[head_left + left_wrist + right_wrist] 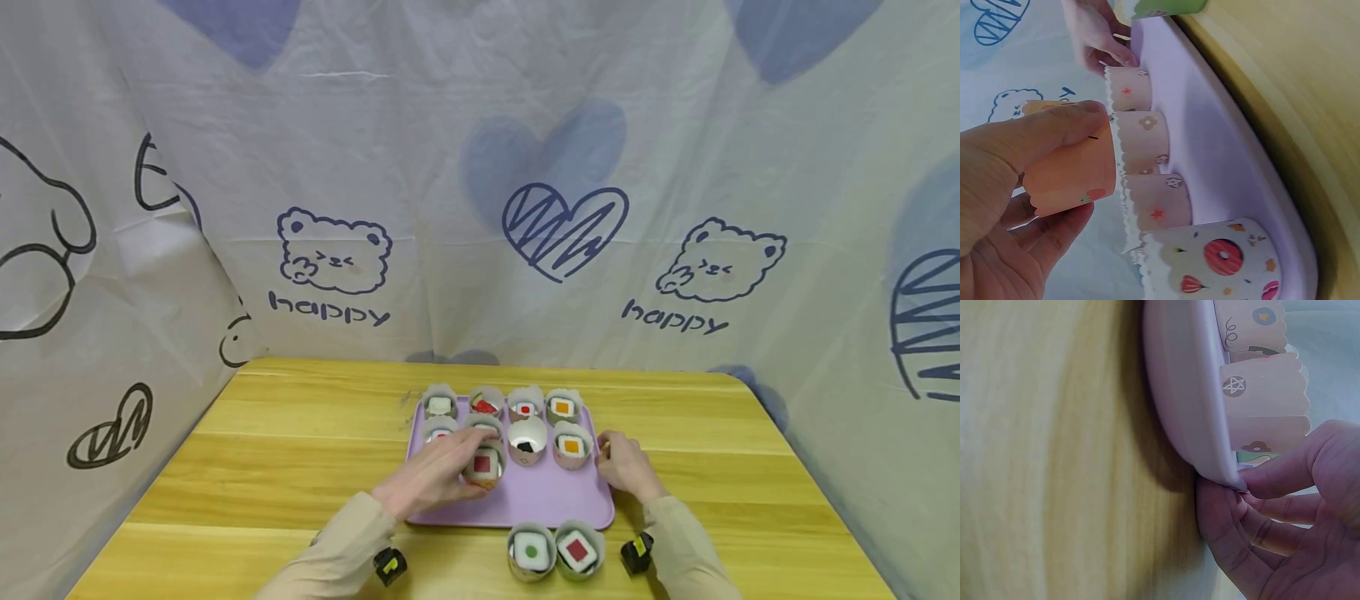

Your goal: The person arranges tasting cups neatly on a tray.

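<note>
My left hand (433, 477) grips an orange paper baking cup (1079, 172) by its side, thumb on one side and fingers on the other. A white square with a red centre shows inside that cup in the head view. The cup is over the left part of a lilac tray (543, 500), close beside the standing cups. At the tray's right side, my right hand (630, 467) pinches the rim (1210, 406) between thumb and fingers. Several paper cups with scalloped edges stand in two rows on the tray, among them a white patterned cup (1222, 259).
Two more cups, one with a green-dotted white piece (531, 551) and one with a red-centred piece (577, 548), stand on the wooden table (750, 500) before the tray. A printed cloth (450, 167) hangs behind the table.
</note>
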A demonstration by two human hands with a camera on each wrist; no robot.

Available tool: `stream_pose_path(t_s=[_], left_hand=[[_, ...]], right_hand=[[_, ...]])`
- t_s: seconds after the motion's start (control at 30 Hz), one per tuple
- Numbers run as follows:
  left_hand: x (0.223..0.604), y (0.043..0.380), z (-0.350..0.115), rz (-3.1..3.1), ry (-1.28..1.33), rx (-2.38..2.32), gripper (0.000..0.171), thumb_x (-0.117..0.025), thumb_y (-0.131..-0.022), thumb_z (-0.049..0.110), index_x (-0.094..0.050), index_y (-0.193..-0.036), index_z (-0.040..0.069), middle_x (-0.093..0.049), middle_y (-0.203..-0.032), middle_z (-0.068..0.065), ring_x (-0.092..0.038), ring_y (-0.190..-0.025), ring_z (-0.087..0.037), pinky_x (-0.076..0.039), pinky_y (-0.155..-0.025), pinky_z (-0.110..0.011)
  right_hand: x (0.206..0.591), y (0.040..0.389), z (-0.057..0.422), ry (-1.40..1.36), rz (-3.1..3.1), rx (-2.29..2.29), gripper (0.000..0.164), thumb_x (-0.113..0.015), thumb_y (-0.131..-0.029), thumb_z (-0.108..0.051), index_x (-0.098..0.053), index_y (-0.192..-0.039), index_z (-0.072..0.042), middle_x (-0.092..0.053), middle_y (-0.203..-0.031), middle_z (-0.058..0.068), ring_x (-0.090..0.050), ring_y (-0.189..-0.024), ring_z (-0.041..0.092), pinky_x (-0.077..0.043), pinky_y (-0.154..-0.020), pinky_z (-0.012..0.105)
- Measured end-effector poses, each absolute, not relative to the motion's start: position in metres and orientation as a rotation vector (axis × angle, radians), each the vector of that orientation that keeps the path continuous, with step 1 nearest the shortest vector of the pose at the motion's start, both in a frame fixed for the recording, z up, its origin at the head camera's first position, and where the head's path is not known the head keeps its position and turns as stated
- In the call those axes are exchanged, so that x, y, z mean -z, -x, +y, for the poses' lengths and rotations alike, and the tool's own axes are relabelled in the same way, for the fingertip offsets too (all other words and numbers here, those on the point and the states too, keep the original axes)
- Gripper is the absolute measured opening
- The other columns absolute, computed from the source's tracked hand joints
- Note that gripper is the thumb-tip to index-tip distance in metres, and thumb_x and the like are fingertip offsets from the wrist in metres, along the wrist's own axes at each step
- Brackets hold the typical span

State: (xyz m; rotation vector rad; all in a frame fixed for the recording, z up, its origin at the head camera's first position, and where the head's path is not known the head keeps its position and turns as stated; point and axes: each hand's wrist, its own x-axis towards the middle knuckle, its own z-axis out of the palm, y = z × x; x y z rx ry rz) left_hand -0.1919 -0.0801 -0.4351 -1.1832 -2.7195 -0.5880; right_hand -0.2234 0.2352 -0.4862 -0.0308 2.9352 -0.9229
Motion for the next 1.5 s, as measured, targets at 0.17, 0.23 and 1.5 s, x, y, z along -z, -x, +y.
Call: stream_pose_path(t_s=[0.17, 0.23, 1.5], left_hand=[[0.442, 0.195, -0.08, -2.764, 1.169, 0.596, 0.071, -0.084, -0.079, 0.021, -0.049, -0.139, 0.003, -0.065, -0.129, -0.014, -0.066, -0.115, -0.025, -0.057, -0.099, -0.037], [0.445, 0.196, -0.079, -2.787, 1.156, 0.596, 0.072, -0.084, -0.08, 0.021, -0.048, -0.14, 0.004, -0.064, -0.13, -0.014, -0.066, -0.115, -0.025, -0.058, -0.098, -0.037], [0.479, 0.202, -0.078, -2.779, 1.094, 0.348, 0.075, -0.085, -0.078, 0.035, -0.051, -0.14, 0.012, -0.068, -0.126, -0.009, -0.067, -0.112, -0.026, -0.057, -0.097, -0.04]], right_hand=[[0.489, 0.225, 0.236, 0.015, 2.936, 0.906, 0.021, -0.053, -0.089, -0.001, -0.062, -0.107, 0.006, -0.06, -0.075, 0.009, -0.056, -0.064, 0.018, -0.045, -0.056, 0.027], [0.49, 0.226, 0.236, 0.012, 2.936, 0.895, 0.022, -0.054, -0.09, -0.002, -0.062, -0.108, 0.006, -0.06, -0.075, 0.008, -0.056, -0.065, 0.018, -0.045, -0.056, 0.027], [0.489, 0.224, 0.236, 0.01, 2.929, 0.919, 0.02, -0.055, -0.091, -0.002, -0.062, -0.108, 0.005, -0.06, -0.074, 0.008, -0.056, -0.063, 0.017, -0.045, -0.054, 0.027]])
